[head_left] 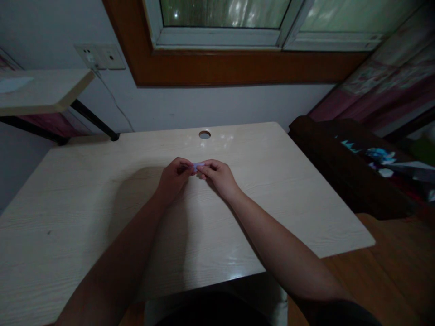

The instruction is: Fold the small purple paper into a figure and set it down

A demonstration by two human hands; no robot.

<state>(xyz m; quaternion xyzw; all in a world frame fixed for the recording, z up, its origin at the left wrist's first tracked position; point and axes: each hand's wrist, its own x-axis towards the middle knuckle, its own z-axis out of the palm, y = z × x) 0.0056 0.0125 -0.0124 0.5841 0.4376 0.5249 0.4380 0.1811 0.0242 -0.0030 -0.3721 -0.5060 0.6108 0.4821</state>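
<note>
Over the middle of a pale wooden desk [84, 199], my left hand [175, 175] and my right hand [217, 175] meet fingertip to fingertip. Both are curled into a pinch on a small pale bluish-white piece [198, 166] held between them. The piece is tiny and mostly covered by the fingers, so I cannot tell what it is. Both forearms stretch out from the bottom of the view, just above the desk top.
A round cable hole [204, 134] lies in the desk near its far edge. A raised side shelf [41, 90] stands at the left. A wall socket [100, 56] and a window [224, 22] are behind. Dark furniture [340, 163] flanks the desk's right side.
</note>
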